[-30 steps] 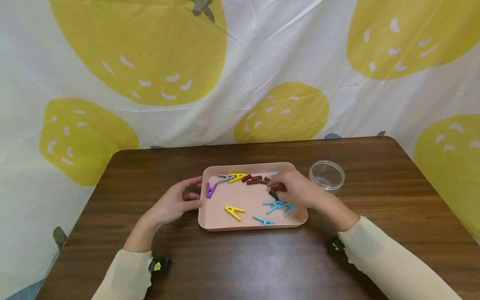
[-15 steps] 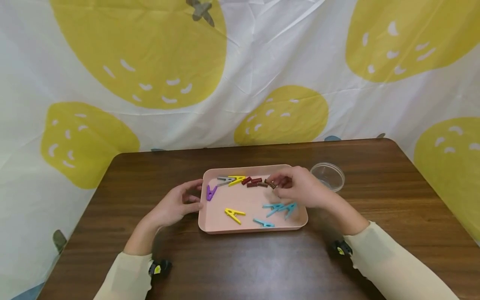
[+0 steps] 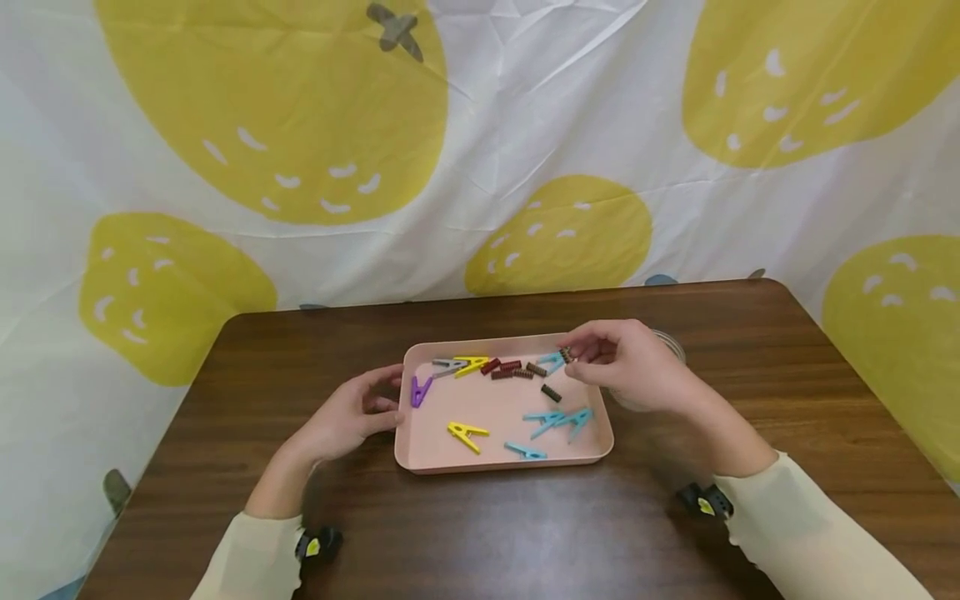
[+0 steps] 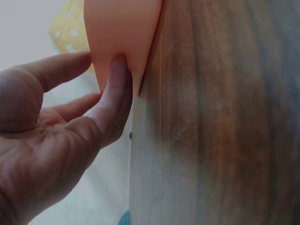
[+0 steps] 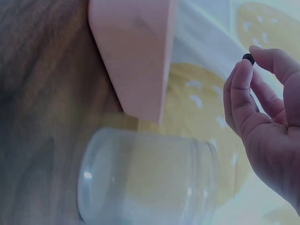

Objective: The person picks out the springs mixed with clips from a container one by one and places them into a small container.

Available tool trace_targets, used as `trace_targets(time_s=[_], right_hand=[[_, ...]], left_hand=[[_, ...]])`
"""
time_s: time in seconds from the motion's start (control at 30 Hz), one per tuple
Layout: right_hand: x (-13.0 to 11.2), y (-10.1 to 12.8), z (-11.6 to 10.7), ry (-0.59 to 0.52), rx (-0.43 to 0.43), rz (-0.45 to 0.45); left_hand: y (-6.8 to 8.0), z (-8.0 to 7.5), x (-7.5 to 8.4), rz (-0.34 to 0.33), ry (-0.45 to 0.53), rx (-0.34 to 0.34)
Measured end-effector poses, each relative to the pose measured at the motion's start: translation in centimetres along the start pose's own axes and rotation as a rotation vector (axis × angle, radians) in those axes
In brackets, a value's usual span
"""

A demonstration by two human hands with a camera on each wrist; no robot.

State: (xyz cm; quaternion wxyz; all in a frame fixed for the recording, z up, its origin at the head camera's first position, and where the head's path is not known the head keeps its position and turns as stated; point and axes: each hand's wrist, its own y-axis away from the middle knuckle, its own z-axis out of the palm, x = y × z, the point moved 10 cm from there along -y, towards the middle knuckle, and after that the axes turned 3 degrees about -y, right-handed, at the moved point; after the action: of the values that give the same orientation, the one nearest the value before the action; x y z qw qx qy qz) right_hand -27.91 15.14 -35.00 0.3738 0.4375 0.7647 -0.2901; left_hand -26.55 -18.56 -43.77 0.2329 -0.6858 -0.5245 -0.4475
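My right hand (image 3: 647, 367) pinches a small dark coil spring (image 3: 566, 355) between thumb and fingertips, above the far right corner of the pink tray (image 3: 480, 402). In the right wrist view only the dark end of that spring (image 5: 249, 58) shows. My left hand (image 3: 343, 419) touches the tray's left end, with loosely bent fingers against the outer wall (image 4: 119, 33). Several reddish-brown springs (image 3: 511, 366) lie near the tray's back wall, and a dark one (image 3: 551, 392) lies apart toward the middle right.
Plastic clothes pegs lie in the tray: yellow (image 3: 467, 435), purple (image 3: 421, 391), grey (image 3: 450, 365) and light blue (image 3: 577, 422). A clear round jar (image 5: 140, 173) stands right of the tray, mostly hidden behind my right hand in the head view. A patterned cloth hangs behind the table (image 3: 495, 533).
My right hand has lifted from among the springs and moved right with one pinched, uncovering a dark spring and a blue peg. My left hand stays at the tray's left end.
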Motion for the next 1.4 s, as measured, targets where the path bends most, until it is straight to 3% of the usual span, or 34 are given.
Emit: trace_targets(time_s=[0.33,0.57,0.83,1.4], right_hand=[[0.4,1.5,-4.5,0.063,0.112,0.034],[2.2,2.4,-6.8,0.122,0.15,0.088],[3.4,3.0,-7.7,0.185,0.162,0.128],[2.9,3.1,-7.8,0.218,0.184,0.122]], left_hand=[[0.3,-0.4,-0.2,0.002,0.002,0.006],[0.6,-0.7,-0.4,0.006,0.008,0.007],[0.6,-0.7,-0.5,-0.005,0.045,-0.001],[0.7,-0.6,-0.4,-0.006,0.045,-0.003]])
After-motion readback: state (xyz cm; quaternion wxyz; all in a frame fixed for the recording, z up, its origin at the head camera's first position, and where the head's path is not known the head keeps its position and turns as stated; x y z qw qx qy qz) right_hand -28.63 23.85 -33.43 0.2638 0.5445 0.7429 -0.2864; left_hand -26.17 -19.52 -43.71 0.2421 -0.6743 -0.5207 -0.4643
